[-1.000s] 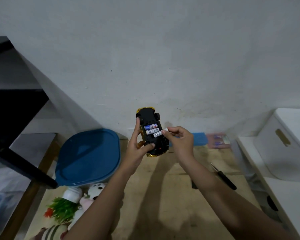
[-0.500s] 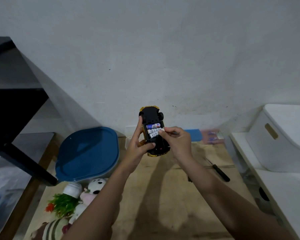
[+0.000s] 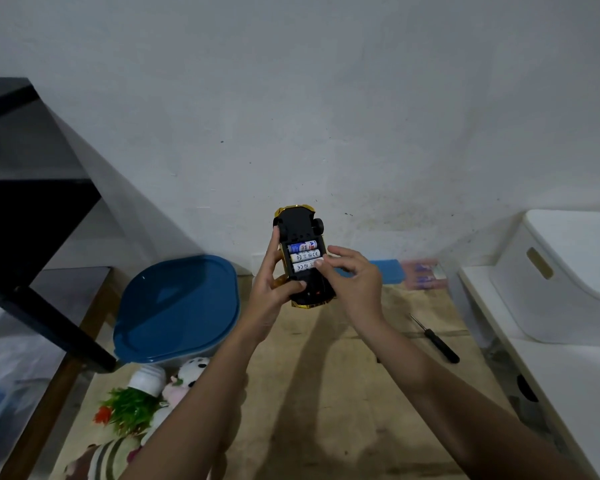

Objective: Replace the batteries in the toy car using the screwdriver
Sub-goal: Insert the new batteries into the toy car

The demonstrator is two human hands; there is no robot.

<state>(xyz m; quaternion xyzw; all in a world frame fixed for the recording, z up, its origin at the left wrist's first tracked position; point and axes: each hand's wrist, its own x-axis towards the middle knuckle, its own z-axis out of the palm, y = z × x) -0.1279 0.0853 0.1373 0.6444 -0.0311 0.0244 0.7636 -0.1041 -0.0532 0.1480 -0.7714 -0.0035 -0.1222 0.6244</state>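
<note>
My left hand grips a gold toy car, held belly-up above the wooden table with its black underside facing me. The battery bay is uncovered and holds three batteries side by side. My right hand is at the car's right side, one fingertip pressing on the end of the nearest battery, the other fingers spread loosely. A black-handled screwdriver lies on the table to the right, apart from both hands.
A blue-lidded container sits at the left, with plush toys and a small fake plant below it. A blue box and a battery pack lie by the wall. A white bin stands right, a black shelf left.
My right hand went from pinching a battery into the bay to pressing it down with a fingertip, fingers now spread. The car sits slightly lower in view.
</note>
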